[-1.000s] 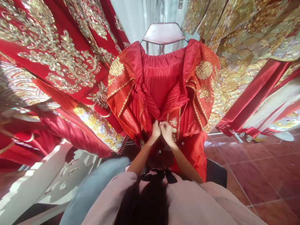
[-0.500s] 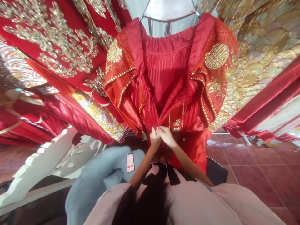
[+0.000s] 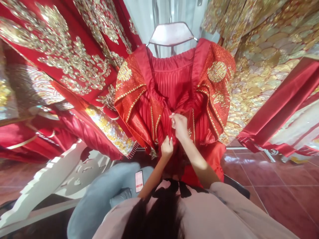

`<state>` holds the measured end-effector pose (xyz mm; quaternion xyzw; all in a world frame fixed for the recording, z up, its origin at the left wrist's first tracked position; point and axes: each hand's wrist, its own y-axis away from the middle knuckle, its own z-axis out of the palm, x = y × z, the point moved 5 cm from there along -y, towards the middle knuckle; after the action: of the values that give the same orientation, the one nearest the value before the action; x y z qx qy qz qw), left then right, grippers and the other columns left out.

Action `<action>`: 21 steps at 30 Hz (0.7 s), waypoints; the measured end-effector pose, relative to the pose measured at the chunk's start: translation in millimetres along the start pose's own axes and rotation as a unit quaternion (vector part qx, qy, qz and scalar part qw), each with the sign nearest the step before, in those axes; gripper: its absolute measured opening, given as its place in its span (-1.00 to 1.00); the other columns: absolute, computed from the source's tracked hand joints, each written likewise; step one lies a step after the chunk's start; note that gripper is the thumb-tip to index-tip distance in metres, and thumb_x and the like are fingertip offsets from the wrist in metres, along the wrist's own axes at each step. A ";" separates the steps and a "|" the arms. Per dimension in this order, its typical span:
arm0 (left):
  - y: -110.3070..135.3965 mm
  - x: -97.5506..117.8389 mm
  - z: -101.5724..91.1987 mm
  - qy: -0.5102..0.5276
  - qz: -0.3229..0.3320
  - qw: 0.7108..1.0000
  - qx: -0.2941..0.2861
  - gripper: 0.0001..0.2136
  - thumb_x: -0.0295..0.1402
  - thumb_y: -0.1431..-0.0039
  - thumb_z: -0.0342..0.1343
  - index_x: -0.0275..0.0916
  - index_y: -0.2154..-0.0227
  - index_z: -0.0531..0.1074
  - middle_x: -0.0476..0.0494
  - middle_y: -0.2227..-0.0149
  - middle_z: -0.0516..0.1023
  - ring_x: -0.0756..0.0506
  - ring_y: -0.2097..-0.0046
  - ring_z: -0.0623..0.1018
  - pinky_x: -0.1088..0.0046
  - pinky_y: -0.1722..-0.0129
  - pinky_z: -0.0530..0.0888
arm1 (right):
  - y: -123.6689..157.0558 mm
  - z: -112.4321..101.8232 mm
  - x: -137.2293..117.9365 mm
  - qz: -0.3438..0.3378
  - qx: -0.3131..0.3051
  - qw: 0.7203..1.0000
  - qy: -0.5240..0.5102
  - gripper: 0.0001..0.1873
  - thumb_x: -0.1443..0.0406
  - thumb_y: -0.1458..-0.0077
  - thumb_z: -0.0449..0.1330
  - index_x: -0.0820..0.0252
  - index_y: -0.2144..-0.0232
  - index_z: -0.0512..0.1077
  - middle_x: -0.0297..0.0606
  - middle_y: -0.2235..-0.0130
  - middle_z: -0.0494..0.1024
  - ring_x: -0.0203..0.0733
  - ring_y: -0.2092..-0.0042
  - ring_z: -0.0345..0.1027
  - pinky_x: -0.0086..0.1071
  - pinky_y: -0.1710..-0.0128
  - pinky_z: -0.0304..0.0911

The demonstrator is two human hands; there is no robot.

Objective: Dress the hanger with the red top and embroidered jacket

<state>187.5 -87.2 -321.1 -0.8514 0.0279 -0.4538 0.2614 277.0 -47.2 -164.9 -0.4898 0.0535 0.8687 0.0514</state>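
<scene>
A red pleated garment [image 3: 174, 83] with gold-embroidered ruffles hangs over the back of a chair [image 3: 171, 34] in front of me. My left hand [image 3: 166, 147] is closed on the garment's front opening, low down. My right hand [image 3: 178, 124] is closed in a pinch on the same opening a little higher, where the two red edges meet. What the right fingers pinch there is too small to make out. Both forearms reach up from my lap.
Red and gold embroidered garments [image 3: 62, 66] hang at the left, gold sequined fabric [image 3: 261, 59] at the right. A phone [image 3: 139, 181] lies on my jeans-clad knee. A white carved panel [image 3: 50, 186] stands at the lower left. Red floor tiles [image 3: 274, 186] show at the right.
My right hand has risen along the front opening, away from my left hand, which stays low on the fabric. The view has tilted, so the chair back shows again.
</scene>
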 end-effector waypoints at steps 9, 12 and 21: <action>-70.7 50.9 -44.9 -0.196 0.051 0.964 0.173 -0.69 -0.33 -0.05 0.08 -0.37 0.15 0.31 -0.40 0.11 0.33 -0.29 0.04 0.36 0.11 0.06 0.28 | 10.1 5.1 24.3 0.027 -0.093 0.994 0.044 -0.80 0.21 0.19 0.16 0.25 0.64 0.35 -0.43 0.68 0.33 -0.50 0.73 0.04 -0.55 0.72 -0.07; -90.4 61.5 -43.9 -0.262 0.050 0.961 0.077 -0.87 -0.37 -0.14 0.03 -0.28 0.29 0.40 -0.30 0.21 0.41 -0.24 0.16 0.39 0.21 0.19 0.26 | 2.6 4.3 22.5 0.052 -0.100 0.994 0.015 -0.81 0.23 0.24 0.21 0.25 0.62 0.35 -0.42 0.65 0.38 -0.49 0.71 0.10 -0.56 0.71 -0.01; -71.9 74.1 -42.2 -0.220 0.078 0.972 0.025 -0.82 -0.41 -0.22 -0.05 -0.28 0.42 0.43 -0.19 0.39 0.45 -0.16 0.30 0.41 0.35 0.28 0.26 | 6.2 7.5 14.7 0.108 -0.006 0.991 -0.082 -0.90 0.41 0.12 0.12 0.31 0.62 0.37 -0.43 0.70 0.29 -0.54 0.71 0.00 -0.60 0.75 -0.14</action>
<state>184.1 -64.0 -212.1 -0.9187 0.0250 -0.2340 0.3172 262.2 -51.7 -173.5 -0.4089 0.0962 0.9066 -0.0415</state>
